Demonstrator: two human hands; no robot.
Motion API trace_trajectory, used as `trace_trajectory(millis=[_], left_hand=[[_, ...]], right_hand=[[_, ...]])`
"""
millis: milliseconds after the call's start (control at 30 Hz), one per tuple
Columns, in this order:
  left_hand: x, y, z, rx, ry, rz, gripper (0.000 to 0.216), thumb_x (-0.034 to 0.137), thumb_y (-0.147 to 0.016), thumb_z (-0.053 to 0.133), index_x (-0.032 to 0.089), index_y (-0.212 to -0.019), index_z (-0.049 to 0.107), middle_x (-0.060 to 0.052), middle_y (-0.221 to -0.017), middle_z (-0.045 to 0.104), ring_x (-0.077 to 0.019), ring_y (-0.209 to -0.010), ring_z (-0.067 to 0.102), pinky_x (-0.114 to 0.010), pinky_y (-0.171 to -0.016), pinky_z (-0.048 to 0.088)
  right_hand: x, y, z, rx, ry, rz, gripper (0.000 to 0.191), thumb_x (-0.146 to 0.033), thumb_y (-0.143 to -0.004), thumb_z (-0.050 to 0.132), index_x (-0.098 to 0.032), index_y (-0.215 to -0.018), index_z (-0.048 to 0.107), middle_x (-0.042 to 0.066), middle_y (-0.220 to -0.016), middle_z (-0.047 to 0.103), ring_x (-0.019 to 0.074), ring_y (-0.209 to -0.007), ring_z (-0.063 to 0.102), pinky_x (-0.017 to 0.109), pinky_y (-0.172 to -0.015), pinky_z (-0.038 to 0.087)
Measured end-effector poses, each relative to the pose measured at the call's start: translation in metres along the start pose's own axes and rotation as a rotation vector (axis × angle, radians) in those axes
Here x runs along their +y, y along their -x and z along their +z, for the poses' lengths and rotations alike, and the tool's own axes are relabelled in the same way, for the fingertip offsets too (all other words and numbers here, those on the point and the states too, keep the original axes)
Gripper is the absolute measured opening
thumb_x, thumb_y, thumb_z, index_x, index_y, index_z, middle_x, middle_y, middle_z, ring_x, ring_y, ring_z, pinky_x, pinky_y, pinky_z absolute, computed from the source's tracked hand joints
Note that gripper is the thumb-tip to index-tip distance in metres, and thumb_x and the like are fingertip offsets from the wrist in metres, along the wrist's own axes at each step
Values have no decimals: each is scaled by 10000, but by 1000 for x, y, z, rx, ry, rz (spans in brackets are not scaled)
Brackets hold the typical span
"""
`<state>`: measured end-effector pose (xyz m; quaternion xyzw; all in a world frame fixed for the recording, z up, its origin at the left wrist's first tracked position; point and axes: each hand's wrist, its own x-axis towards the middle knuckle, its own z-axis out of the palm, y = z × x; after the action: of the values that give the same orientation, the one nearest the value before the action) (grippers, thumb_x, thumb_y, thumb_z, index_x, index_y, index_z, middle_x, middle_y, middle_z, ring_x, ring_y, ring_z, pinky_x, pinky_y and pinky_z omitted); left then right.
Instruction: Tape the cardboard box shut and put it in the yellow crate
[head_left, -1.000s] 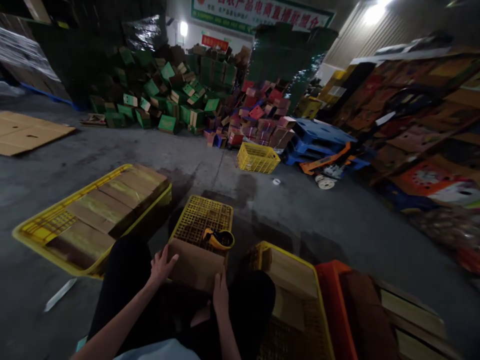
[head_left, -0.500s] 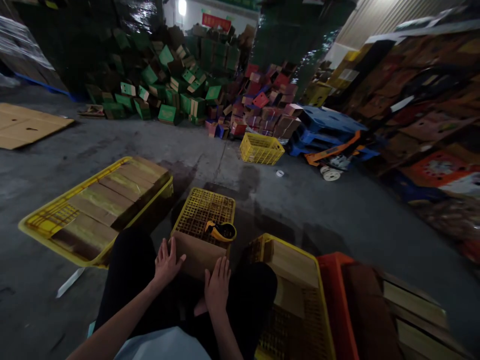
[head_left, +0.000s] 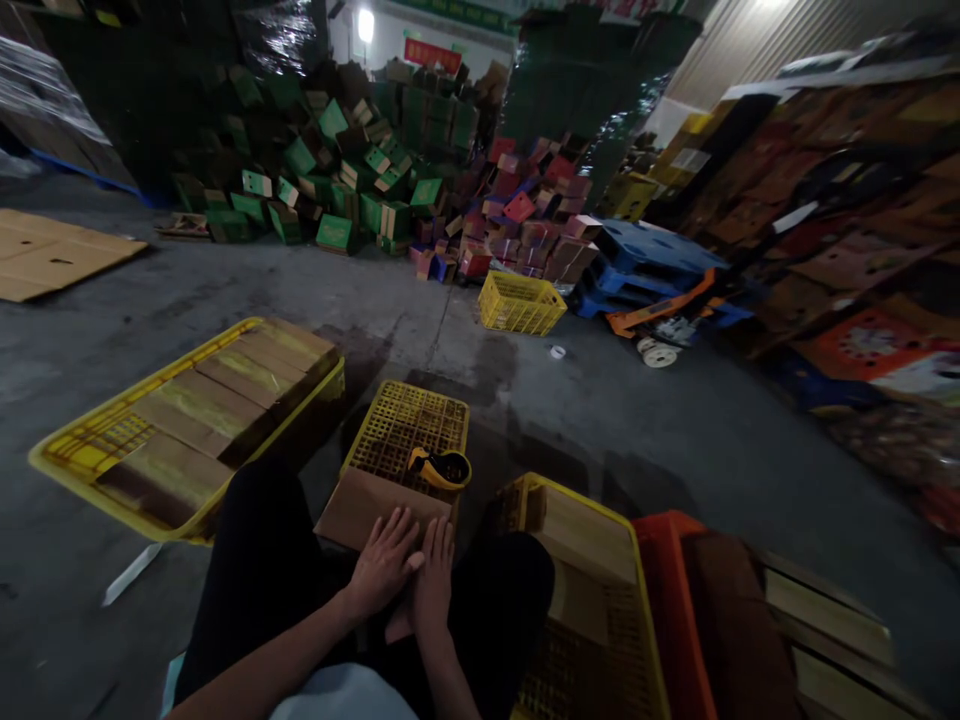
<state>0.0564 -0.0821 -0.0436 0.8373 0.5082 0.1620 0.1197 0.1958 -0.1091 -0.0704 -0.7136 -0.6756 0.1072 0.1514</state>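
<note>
Between my knees is a brown cardboard box [head_left: 352, 508], its near part hidden under my hands. My left hand [head_left: 381, 568] lies flat on the box with its fingers stretched out. Close against it, my right hand [head_left: 433, 575] rests on the box's right part, fingers straight. Just beyond the box, a yellow and black tape dispenser [head_left: 427, 466] lies on a yellow plastic crate [head_left: 405, 410] whose grid surface faces up.
At the left, a yellow crate [head_left: 191, 350] holds several cardboard boxes. To the right stand another yellow crate [head_left: 637, 560] with boxes and a red crate [head_left: 679, 600]. Farther off are a yellow basket [head_left: 523, 303], an orange pallet jack [head_left: 660, 310] and heaps of green boxes [head_left: 335, 230].
My left hand has slid right from the box's left side to beside my right hand. More of the box's left end now shows.
</note>
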Motion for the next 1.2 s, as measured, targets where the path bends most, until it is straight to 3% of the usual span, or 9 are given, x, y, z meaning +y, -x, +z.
trace_trajectory(millis=[133, 267, 500, 700, 933, 1200], left_hand=[[1, 2, -3, -14, 14, 42, 596, 539, -1004, 399, 237, -1518, 407, -100, -1583, 372, -293, -1461, 344, -519, -1155, 326], [-11, 3, -10, -41, 22, 45, 580, 550, -1010, 375, 286, -1527, 384, -61, -1593, 358, -273, -1459, 351, -513, -1164, 310], [-49, 6, -23, -39, 9, -170, 541, 461, -1009, 432, 297, -1523, 395, -53, -1609, 322, -268, -1486, 294, -510, -1202, 234], [-87, 10, -30, 32, 3, -309, 583, 460, -1012, 407, 217, -1539, 356, -95, -1616, 304, -272, -1499, 258, -510, -1206, 225], [-96, 9, -22, 112, 73, -366, 701, 510, -995, 406, 109, -1556, 278, -145, -1637, 236, -278, -1530, 131, -426, -1213, 249], [-103, 8, -13, 126, 90, -348, 707, 525, -994, 389, 98, -1547, 281, -171, -1628, 250, -310, -1522, 159, -482, -1202, 272]], right_hand=[[-1, 1, -1, 0, -5, 0, 689, -179, -913, 329, -131, -1586, 182, 85, -1651, 165, 255, -1534, 67, 534, -1211, 235], [-6, 2, -4, -19, 32, 18, 660, -193, -926, 337, -66, -1566, 236, 122, -1649, 154, 254, -1536, 36, 488, -1224, 221], [-14, 1, -10, 39, 54, 31, 639, -367, -1002, 319, -59, -1560, 267, 161, -1632, 215, 299, -1527, 132, 495, -1207, 239], [-16, 0, -13, 58, 60, 11, 676, -441, -1016, 305, -30, -1552, 272, 190, -1621, 235, 327, -1519, 161, 507, -1197, 254], [-20, 1, -10, 88, 55, 18, 679, -452, -1021, 295, -31, -1553, 268, 202, -1627, 205, 335, -1521, 141, 523, -1189, 262], [-38, -3, -11, 65, 48, 6, 744, -492, -991, 373, 15, -1530, 299, 233, -1610, 217, 357, -1515, 152, 537, -1194, 245]])
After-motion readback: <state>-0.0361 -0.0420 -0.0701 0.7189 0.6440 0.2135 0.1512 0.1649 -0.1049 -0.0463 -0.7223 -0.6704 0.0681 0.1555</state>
